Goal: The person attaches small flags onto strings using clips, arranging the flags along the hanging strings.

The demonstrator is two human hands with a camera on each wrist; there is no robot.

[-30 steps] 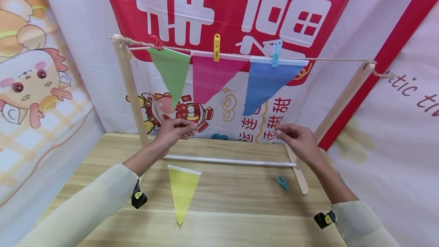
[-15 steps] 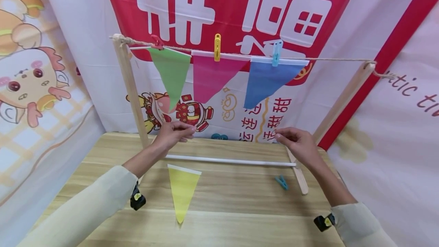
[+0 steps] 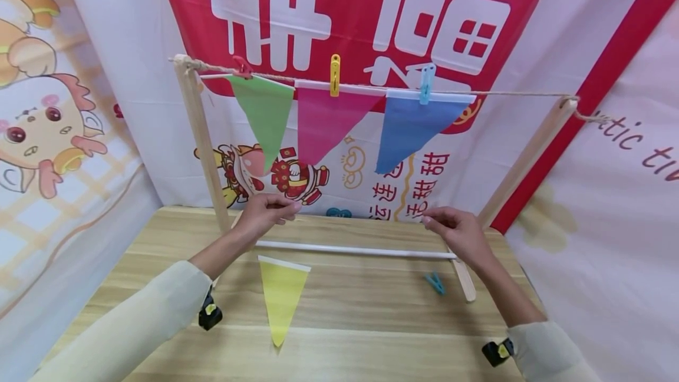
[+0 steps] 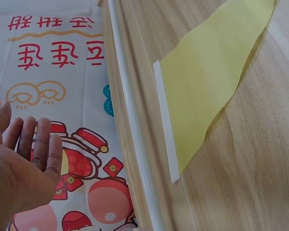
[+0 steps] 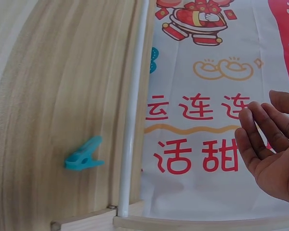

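Note:
My left hand (image 3: 265, 215) hovers above the table's back, its fingers loosely bent and nothing in them. Level with it on the other side, my right hand (image 3: 460, 234) is likewise bare, fingers slightly curved. A yellow pennant (image 3: 283, 299) with a white top strip lies on the table below the left hand. Beneath the right hand lies a teal clothespin (image 3: 435, 283). On the twine (image 3: 517, 94) above hang a green pennant (image 3: 265, 114) under a red clothespin (image 3: 242, 68), a pink pennant (image 3: 331, 119) under a yellow clothespin (image 3: 335, 75), and a blue pennant (image 3: 414, 128) under a light-blue clothespin (image 3: 427, 84).
Wooden posts, one on the left (image 3: 198, 134) and one on the right (image 3: 530, 161), hold the twine. A white rod (image 3: 355, 249) runs low between them across the wooden table (image 3: 371, 346). Printed cloth (image 3: 132, 34) hangs behind and at both sides.
Both hands have sunk slightly in the head view, and their pose is much the same. The hanging pennants sway a little. The yellow pennant and teal clothespin stay in place on the table.

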